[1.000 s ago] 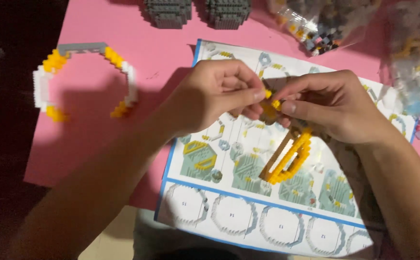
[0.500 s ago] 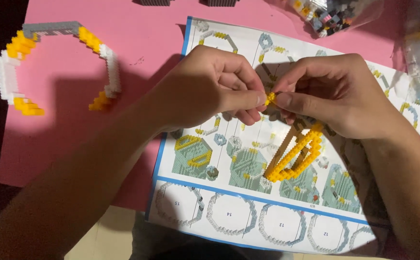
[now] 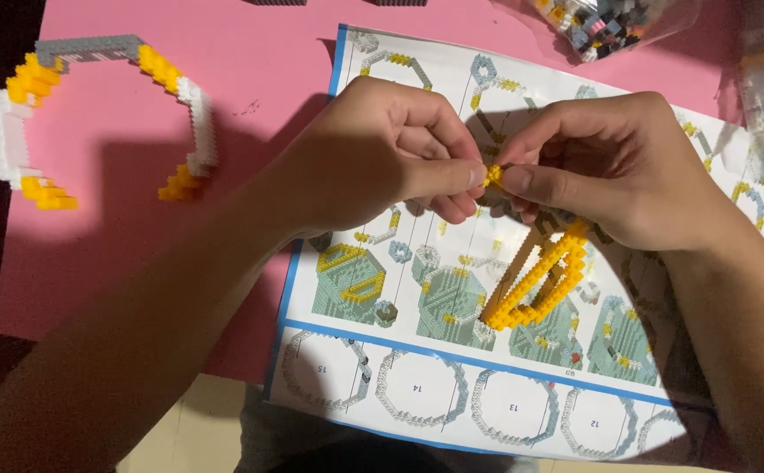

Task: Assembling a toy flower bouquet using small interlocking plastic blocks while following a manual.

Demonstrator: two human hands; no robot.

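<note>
We pinch a tiny yellow brick [image 3: 492, 174] between the thumb and fingers of our left hand [image 3: 382, 153] and our right hand [image 3: 614, 166], both closed tight on it at the middle of the scene. From the right hand hangs a yellow frame [image 3: 539, 285] of bricks, slanting down over the instruction sheet [image 3: 417, 368]. The sheet lies on a pink mat [image 3: 137, 254]. Far left on the mat sits a half ring [image 3: 93, 114] of grey, yellow and white bricks. At the far right lies a bag of bricks [image 3: 609, 22].
</note>
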